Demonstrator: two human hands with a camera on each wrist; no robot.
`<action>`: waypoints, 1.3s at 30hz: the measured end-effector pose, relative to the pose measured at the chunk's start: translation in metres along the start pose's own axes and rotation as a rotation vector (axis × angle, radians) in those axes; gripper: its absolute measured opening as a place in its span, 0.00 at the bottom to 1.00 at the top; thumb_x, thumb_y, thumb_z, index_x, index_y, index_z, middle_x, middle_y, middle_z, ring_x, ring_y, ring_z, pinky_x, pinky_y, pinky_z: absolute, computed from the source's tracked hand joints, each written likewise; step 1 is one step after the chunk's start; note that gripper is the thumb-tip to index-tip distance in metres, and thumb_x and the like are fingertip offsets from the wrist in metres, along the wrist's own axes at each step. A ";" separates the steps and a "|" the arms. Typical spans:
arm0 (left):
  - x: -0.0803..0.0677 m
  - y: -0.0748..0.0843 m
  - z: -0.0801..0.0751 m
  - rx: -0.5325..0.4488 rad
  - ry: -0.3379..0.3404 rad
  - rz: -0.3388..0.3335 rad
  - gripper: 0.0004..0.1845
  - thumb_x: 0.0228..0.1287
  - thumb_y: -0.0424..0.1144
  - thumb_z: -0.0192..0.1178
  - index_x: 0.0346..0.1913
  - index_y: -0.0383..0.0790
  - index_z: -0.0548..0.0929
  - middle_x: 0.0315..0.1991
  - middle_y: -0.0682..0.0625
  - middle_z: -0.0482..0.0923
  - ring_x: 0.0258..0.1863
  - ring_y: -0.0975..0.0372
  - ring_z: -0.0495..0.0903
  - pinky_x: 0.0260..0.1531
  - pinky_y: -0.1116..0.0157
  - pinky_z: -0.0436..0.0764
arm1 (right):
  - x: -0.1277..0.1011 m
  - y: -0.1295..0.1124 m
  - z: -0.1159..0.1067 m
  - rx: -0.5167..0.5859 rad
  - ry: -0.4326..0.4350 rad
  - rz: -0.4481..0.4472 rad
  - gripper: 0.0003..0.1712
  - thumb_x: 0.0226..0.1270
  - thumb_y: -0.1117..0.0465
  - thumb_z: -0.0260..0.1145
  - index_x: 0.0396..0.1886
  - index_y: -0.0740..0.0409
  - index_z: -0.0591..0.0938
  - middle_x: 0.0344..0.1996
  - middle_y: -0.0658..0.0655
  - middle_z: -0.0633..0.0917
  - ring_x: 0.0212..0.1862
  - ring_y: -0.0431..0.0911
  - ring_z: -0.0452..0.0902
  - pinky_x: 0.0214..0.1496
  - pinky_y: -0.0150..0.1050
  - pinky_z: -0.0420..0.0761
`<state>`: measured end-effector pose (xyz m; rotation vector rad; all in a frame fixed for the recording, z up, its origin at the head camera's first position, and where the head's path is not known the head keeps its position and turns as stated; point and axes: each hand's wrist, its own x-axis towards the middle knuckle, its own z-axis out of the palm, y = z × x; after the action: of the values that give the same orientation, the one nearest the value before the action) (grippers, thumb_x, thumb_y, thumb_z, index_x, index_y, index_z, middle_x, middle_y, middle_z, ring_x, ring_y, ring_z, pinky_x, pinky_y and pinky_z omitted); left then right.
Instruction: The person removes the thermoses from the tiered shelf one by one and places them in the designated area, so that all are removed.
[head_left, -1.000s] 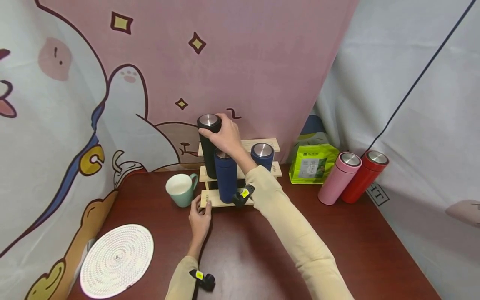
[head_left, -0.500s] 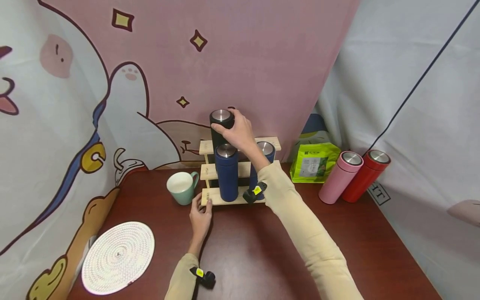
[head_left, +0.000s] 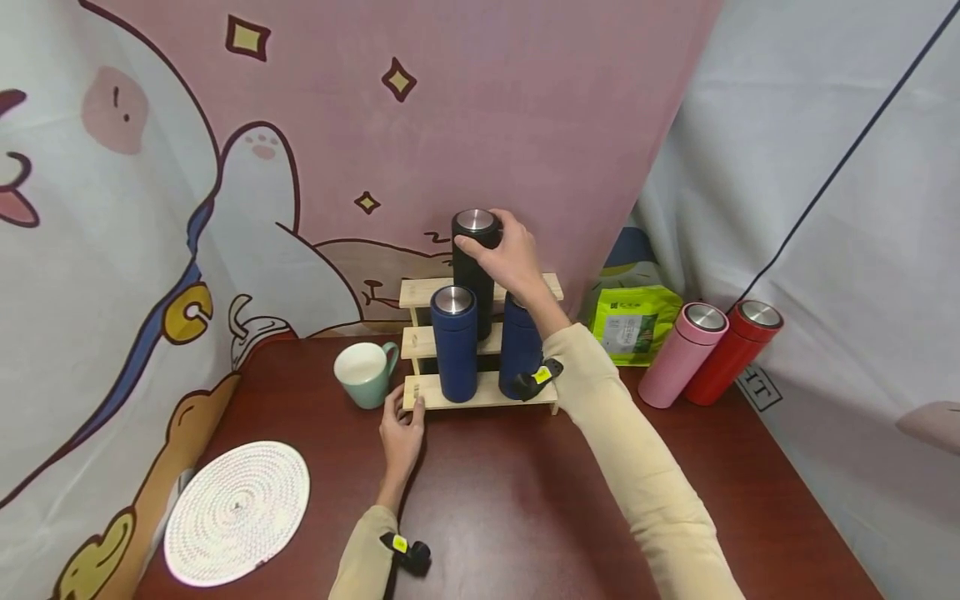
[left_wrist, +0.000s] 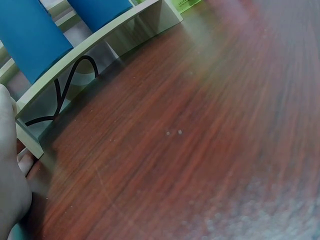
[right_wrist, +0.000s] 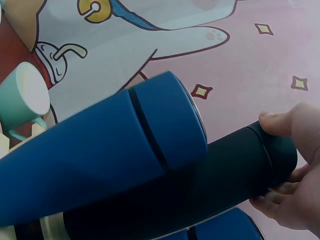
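My right hand (head_left: pixel 501 250) grips the top of a black flask (head_left: pixel 474 279) with a steel lid, holding it upright over the middle of a three-step wooden rack (head_left: pixel 420 292). Its base is down by the middle step; I cannot tell whether it touches. A blue flask (head_left: pixel 453 346) stands on the lowest step, and a second blue flask (head_left: pixel 517 354) stands to its right, partly behind my forearm. In the right wrist view my fingers (right_wrist: pixel 295 130) wrap the black flask (right_wrist: pixel 215 185) beside a blue flask (right_wrist: pixel 100 165). My left hand (head_left: pixel 401 425) rests against the rack's lower left end (left_wrist: pixel 100 42).
A green mug (head_left: pixel 363 375) stands left of the rack. A round woven mat (head_left: pixel 236 512) lies at the table's near left. A green pouch (head_left: pixel 628 325), a pink flask (head_left: pixel 678 354) and a red flask (head_left: pixel 731 350) stand at the right. A cartoon curtain hangs close behind.
My right hand has carried the black flask to the right, from the rack's left end to its middle. The left hand has stayed at the rack's corner.
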<state>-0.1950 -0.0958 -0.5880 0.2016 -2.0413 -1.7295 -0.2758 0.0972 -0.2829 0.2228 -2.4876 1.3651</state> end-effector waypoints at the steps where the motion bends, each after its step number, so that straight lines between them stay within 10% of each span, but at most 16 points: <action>1: 0.000 0.000 0.000 -0.005 0.001 0.000 0.23 0.69 0.37 0.66 0.65 0.37 0.77 0.54 0.38 0.84 0.49 0.50 0.84 0.47 0.55 0.83 | 0.000 0.002 -0.002 0.000 0.002 0.005 0.44 0.65 0.46 0.72 0.74 0.61 0.68 0.64 0.64 0.78 0.65 0.57 0.74 0.66 0.51 0.75; 7: 0.001 -0.002 0.002 -0.041 0.003 0.000 0.24 0.69 0.37 0.66 0.65 0.37 0.77 0.54 0.36 0.84 0.50 0.48 0.83 0.48 0.47 0.82 | 0.000 0.012 -0.016 -0.010 0.016 0.023 0.44 0.66 0.45 0.71 0.74 0.61 0.68 0.65 0.64 0.77 0.65 0.56 0.74 0.66 0.52 0.75; 18: 0.001 -0.001 0.000 -0.001 0.007 -0.005 0.23 0.68 0.36 0.67 0.64 0.38 0.78 0.52 0.39 0.85 0.48 0.54 0.84 0.42 0.72 0.79 | -0.004 0.023 -0.039 0.016 0.059 0.012 0.42 0.66 0.46 0.71 0.73 0.62 0.69 0.61 0.64 0.80 0.61 0.56 0.76 0.62 0.51 0.77; 39: 0.001 -0.001 -0.001 -0.014 -0.014 -0.023 0.24 0.69 0.37 0.66 0.66 0.39 0.77 0.53 0.39 0.84 0.48 0.56 0.83 0.42 0.75 0.78 | -0.017 0.041 -0.091 -0.029 0.139 0.049 0.43 0.66 0.44 0.70 0.73 0.60 0.68 0.64 0.64 0.78 0.61 0.56 0.76 0.61 0.51 0.77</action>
<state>-0.1954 -0.0973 -0.5885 0.2101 -2.0440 -1.7631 -0.2550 0.1960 -0.2752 0.0592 -2.4106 1.3146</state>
